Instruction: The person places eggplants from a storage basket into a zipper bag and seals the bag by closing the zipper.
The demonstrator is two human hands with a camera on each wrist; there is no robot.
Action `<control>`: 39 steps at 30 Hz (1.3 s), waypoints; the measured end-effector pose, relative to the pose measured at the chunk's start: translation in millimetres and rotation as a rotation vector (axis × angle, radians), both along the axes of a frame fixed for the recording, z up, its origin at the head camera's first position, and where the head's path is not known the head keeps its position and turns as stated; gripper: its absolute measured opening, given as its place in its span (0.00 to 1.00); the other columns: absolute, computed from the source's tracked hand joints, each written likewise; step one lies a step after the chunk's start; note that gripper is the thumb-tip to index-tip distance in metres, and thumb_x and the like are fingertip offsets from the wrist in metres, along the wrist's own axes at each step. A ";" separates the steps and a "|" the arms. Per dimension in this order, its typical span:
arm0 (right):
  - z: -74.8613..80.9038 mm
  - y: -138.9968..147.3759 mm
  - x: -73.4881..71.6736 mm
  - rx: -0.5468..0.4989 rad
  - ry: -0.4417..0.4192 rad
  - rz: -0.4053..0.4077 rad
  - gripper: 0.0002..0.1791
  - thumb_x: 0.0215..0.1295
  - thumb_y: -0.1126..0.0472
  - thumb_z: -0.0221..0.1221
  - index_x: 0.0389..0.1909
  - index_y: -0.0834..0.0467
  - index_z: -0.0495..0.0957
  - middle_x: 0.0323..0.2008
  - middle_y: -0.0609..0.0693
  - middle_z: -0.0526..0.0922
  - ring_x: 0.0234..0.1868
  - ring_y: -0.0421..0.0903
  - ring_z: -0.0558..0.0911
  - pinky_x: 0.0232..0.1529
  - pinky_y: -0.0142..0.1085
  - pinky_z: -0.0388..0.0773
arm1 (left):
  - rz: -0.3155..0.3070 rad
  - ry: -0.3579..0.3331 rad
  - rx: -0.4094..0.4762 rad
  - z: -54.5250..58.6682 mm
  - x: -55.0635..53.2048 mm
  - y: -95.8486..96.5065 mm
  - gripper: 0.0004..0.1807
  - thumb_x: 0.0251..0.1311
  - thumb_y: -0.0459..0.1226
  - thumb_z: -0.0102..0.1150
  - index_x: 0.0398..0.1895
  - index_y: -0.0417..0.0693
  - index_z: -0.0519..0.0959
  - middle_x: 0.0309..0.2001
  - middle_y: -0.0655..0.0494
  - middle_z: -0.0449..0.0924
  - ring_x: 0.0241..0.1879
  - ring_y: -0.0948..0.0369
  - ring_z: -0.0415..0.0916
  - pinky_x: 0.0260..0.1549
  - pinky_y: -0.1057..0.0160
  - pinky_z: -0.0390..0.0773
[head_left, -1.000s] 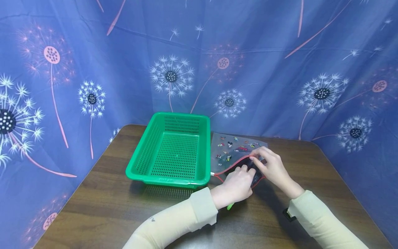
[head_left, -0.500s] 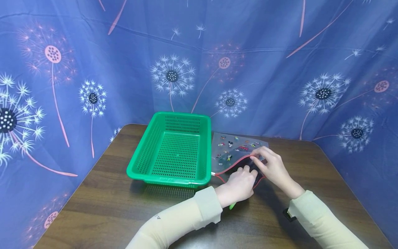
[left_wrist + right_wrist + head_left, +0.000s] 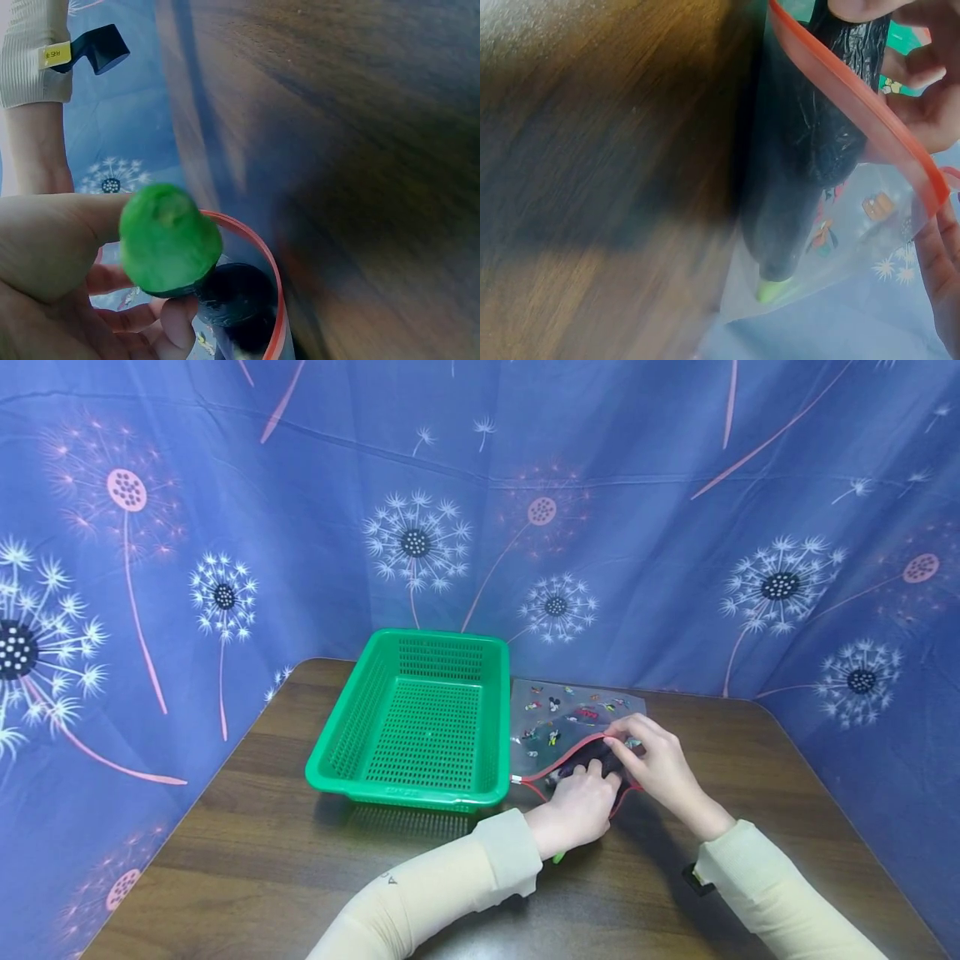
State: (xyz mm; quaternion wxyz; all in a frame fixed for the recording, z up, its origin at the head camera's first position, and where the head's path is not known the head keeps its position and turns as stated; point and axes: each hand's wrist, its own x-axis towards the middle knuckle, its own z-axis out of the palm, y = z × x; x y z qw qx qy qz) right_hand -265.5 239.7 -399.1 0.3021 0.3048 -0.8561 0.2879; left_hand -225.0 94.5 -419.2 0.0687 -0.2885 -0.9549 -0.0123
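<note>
A clear zip bag (image 3: 536, 727) with a red zipper rim and small cartoon prints lies on the table, its mouth gaping. My left hand (image 3: 576, 806) reaches in at the mouth and grips a long, wrinkled black thing, like an eggplant (image 3: 840, 90); its green end (image 3: 171, 240) sticks out past the hand. A second dark, similar thing (image 3: 776, 240) with a light-green tip lies lower in the bag, seen through the plastic. My right hand (image 3: 652, 760) pinches the bag's red rim at the far right side. Parts of the bag's contents are hidden by the left hand.
An open green plastic basket (image 3: 427, 795) with slotted walls stands left of the bag, close beside it. Both rest on a brown wooden table (image 3: 247, 852). A blue curtain (image 3: 480, 510) with dandelion prints hangs behind the table.
My left hand has shifted slightly to the right at the bag's mouth. More of the grey-dark contents shows left of its fingers. My right hand stays at the rim.
</note>
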 end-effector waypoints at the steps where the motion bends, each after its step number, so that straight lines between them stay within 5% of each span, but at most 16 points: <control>1: 0.0 0.4 0.0 0.000 -0.002 -0.001 0.11 0.52 0.71 0.66 0.33 0.53 0.79 0.32 0.42 0.79 0.32 0.33 0.76 0.27 0.23 0.74 | -0.001 -0.005 0.002 -0.1 0.0 -0.4 0.28 0.48 0.51 0.68 0.53 0.58 0.72 0.45 0.55 0.72 0.37 0.60 0.73 0.27 0.65 0.77; 19: -1.2 1.8 0.6 -0.006 -0.024 0.001 0.09 0.53 0.68 0.66 0.33 0.52 0.80 0.33 0.42 0.80 0.34 0.33 0.76 0.27 0.24 0.75 | 0.004 0.046 0.018 -2.3 22.4 -21.9 0.29 0.47 0.51 0.68 0.52 0.54 0.69 0.42 0.55 0.72 0.36 0.59 0.72 0.19 0.65 0.76; 26: -3.6 3.4 0.5 0.000 -0.004 -0.003 0.10 0.52 0.69 0.67 0.33 0.52 0.80 0.33 0.41 0.79 0.34 0.32 0.76 0.26 0.24 0.75 | -0.024 0.115 0.043 -10.3 33.4 -33.7 0.29 0.44 0.51 0.69 0.47 0.50 0.70 0.39 0.54 0.72 0.33 0.58 0.72 0.16 0.67 0.73; 39: -2.2 1.6 0.5 0.004 -0.025 -0.010 0.10 0.53 0.67 0.66 0.34 0.52 0.80 0.35 0.41 0.80 0.35 0.32 0.76 0.26 0.29 0.77 | 0.001 0.111 0.043 -18.4 39.1 -32.1 0.30 0.41 0.49 0.71 0.45 0.49 0.69 0.37 0.54 0.70 0.29 0.60 0.69 0.17 0.70 0.70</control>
